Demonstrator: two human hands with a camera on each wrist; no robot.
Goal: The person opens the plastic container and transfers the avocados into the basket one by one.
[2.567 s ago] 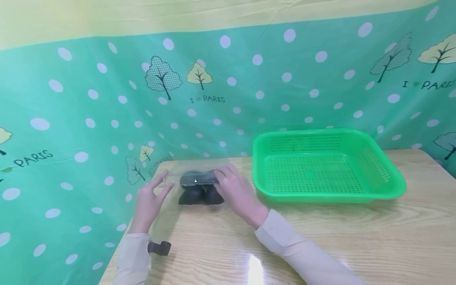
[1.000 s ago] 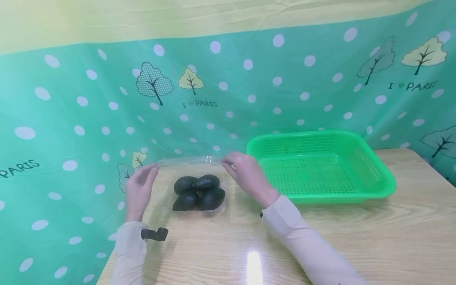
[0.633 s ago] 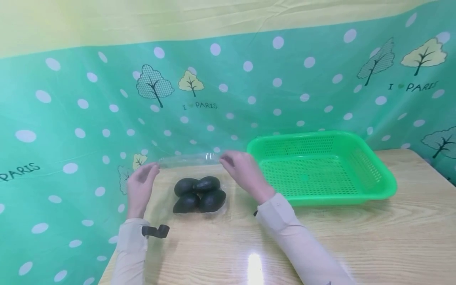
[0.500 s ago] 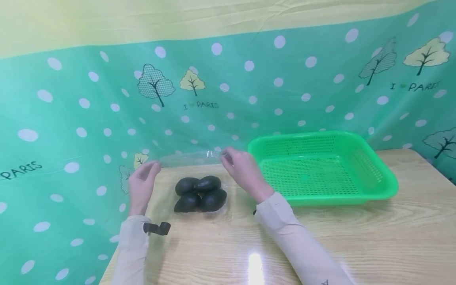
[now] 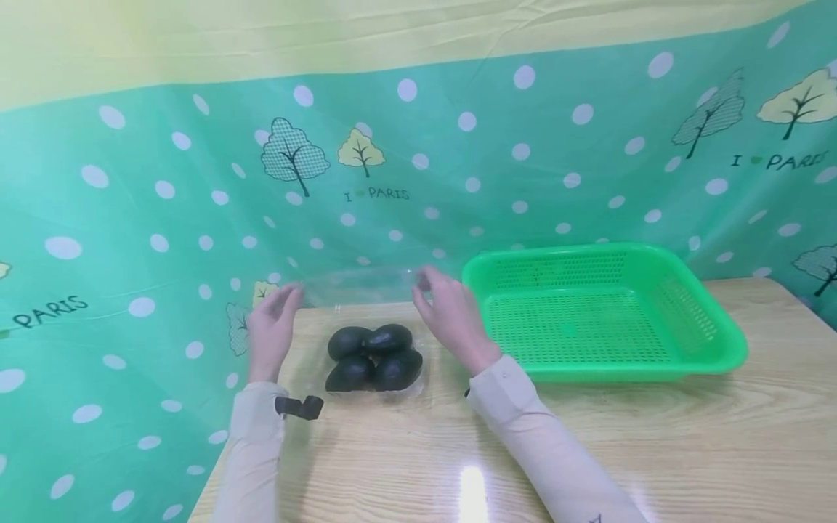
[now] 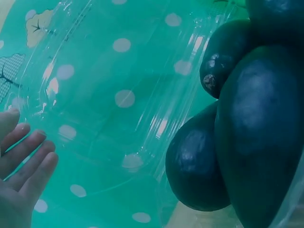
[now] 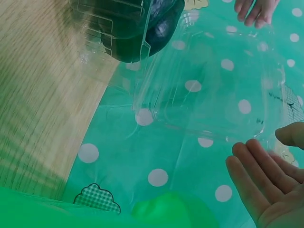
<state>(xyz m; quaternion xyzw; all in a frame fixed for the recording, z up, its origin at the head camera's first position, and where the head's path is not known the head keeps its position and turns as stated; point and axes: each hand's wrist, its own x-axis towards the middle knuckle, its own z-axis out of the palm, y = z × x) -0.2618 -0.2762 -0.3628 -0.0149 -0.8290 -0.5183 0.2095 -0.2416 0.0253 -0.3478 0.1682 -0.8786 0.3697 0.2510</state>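
Observation:
Several dark green avocados [image 5: 353, 374] sit in the base [image 7: 90, 54] of a clear plastic clamshell container on the table. Its see-through lid [image 5: 360, 287] stands raised behind them, tilted back toward the curtain. My left hand [image 5: 271, 330] is at the lid's left corner, thumb and fingers fairly straight. At the opposite corner is my right hand [image 5: 451, 312], its thumb apart from straight fingers right at the lid's edge in the right wrist view. The left wrist view shows the avocados [image 6: 259, 118] close up, beside the lid.
A green perforated plastic basket [image 5: 702, 341] stands right of the container. The light wood table [image 5: 392, 465] ends at the left near the container. A green dotted curtain [image 5: 418, 131] hangs behind. A black wrist mount [image 5: 299, 407] juts from the left cuff.
The lid, lower over the avocados at first, has swung up and back. Both hands have risen to its outer corners; the right hand has moved off the avocados.

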